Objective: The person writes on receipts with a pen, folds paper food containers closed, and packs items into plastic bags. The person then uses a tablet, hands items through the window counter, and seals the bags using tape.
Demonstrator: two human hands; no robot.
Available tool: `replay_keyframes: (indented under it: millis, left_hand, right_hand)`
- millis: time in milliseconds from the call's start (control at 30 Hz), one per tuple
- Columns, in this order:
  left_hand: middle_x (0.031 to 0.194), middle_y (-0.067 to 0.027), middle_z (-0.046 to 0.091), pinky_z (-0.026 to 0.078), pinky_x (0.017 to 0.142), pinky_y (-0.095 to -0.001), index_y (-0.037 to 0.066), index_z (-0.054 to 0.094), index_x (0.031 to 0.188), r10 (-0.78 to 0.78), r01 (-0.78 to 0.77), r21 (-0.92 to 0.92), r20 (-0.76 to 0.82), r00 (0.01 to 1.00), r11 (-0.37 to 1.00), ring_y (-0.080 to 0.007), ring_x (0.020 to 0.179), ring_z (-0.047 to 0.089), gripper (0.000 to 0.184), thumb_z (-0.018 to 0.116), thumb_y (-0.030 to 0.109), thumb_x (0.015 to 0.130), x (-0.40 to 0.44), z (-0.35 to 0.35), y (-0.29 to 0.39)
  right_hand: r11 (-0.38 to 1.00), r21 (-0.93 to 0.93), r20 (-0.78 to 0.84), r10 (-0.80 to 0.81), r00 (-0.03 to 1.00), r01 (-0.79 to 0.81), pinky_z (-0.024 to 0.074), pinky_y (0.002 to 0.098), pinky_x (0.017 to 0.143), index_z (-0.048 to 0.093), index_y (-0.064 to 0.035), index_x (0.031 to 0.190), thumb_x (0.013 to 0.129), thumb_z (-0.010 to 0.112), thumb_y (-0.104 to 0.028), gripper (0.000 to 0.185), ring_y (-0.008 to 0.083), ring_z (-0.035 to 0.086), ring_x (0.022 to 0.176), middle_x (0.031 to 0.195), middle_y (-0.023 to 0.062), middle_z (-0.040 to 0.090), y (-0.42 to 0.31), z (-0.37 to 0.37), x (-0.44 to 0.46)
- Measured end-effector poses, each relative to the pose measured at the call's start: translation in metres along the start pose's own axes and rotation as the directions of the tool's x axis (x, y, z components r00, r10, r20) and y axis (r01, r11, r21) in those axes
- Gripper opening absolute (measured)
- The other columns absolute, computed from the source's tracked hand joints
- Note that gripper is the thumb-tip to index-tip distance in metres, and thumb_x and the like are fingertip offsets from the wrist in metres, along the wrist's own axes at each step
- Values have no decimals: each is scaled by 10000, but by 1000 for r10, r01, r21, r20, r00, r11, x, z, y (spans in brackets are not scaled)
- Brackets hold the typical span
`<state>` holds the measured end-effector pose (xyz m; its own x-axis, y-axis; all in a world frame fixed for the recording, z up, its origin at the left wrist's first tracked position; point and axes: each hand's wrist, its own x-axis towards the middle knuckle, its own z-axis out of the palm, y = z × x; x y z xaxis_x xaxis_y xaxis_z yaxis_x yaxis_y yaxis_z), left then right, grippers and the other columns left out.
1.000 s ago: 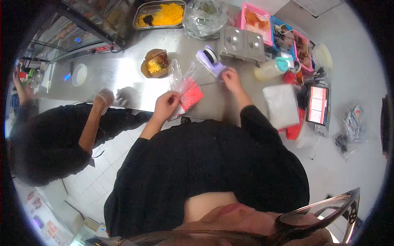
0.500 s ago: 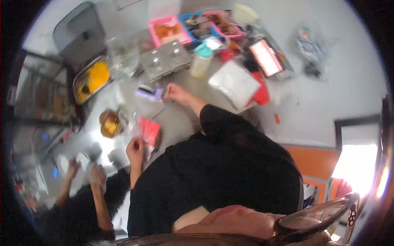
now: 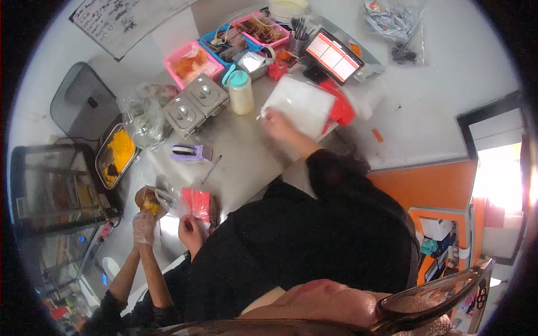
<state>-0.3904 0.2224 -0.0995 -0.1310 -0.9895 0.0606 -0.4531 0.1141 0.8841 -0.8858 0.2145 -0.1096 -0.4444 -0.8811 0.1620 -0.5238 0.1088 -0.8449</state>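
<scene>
My right hand point(image 3: 278, 126) reaches forward, its fingers closed on the near-left corner of a stack of white plastic bags point(image 3: 300, 103). My left hand point(image 3: 190, 232) is low at the left, fingers curled beside a red packet point(image 3: 196, 204) with clear plastic around it. Whatever lies between those fingers is hidden. A purple tape dispenser point(image 3: 193, 153) and a pen point(image 3: 212, 169) lie on the metal table between my two hands. A jar with a turquoise lid point(image 3: 241, 95) stands left of the bags.
At left, a co-worker's gloved hands point(image 3: 144, 227) are at a brown paper box point(image 3: 147, 195) holding yellow food. Behind are a tray of yellow shreds point(image 3: 119, 151), lidded steel containers point(image 3: 196, 106), pink and blue baskets point(image 3: 193, 64) and a tablet point(image 3: 334, 56).
My right hand has left the tape dispenser and moved right to the white bags. My left hand stays by the red packet. The co-worker's hands have come together at the paper box.
</scene>
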Motion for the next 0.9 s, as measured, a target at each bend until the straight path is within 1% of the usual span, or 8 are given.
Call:
replay_keyframes:
  millis: [33,67,133,200,400,533,633,900]
  left_hand:
    - [801,-46,619,476,669,-257,-18,628,969,-20,20,-38,-8,1000,999,-116,700,571,92,609,67,939,0,2,-7]
    - [795,-47,614,476,663,-258,-18,624,970,-43,41,-74,-16,999,996,-118,694,570,90,607,65,938,-2,3,-14]
    - [786,-52,607,476,651,-261,-16,616,978,-82,78,-112,-31,996,991,-123,684,569,93,605,66,936,-4,6,-27]
    - [780,-56,602,478,639,-264,-13,607,987,-112,105,-117,-50,992,988,-128,675,569,104,611,75,931,-6,6,-41]
    - [803,-56,592,474,628,-264,-5,591,1037,-133,120,-98,-138,981,988,-131,676,566,187,638,130,915,-13,5,-91]
    - [830,-52,584,467,627,-263,-1,581,1083,-113,113,-10,-161,980,994,-131,687,562,257,657,169,906,-15,7,-97]
    - [850,-49,578,462,627,-261,2,573,1116,-101,107,29,-173,980,994,-131,696,560,309,671,199,899,-17,3,-100]
    - [823,-40,553,422,580,-255,13,609,1043,-105,104,325,-15,994,940,-119,663,515,278,679,226,878,-16,-29,-142]
  right_hand:
    - [959,-280,-132,-78,988,39,481,422,709,552,-41,907,865,581,-79,64,280,605,744,793,141,607,34,-40,10]
    - [939,-343,-281,-74,957,-28,470,512,733,543,-31,903,856,527,-77,67,447,596,834,830,250,594,42,-86,19]
    - [777,-590,-462,-103,881,-219,456,530,753,577,-52,893,835,554,-89,73,414,623,872,777,208,623,59,-160,33]
    - [641,-728,-446,-173,878,-244,439,518,790,595,-58,893,836,563,-104,80,391,628,905,835,198,647,81,-214,49]
    - [589,-802,-293,-246,924,-97,394,468,893,618,-87,924,777,573,-52,157,321,604,1036,1009,139,653,111,-256,79]
    - [619,-785,-125,-95,988,-39,399,465,894,599,-82,911,788,569,-48,131,324,607,1028,1076,158,659,88,-244,114]
    - [532,-846,-56,-150,987,33,385,506,949,612,-64,1070,872,518,-106,223,273,562,1213,1140,143,660,101,-232,143]
    - [370,-928,-80,-98,992,-38,347,551,1020,578,-81,1171,898,507,-122,284,242,466,1345,1218,105,646,125,-236,180]
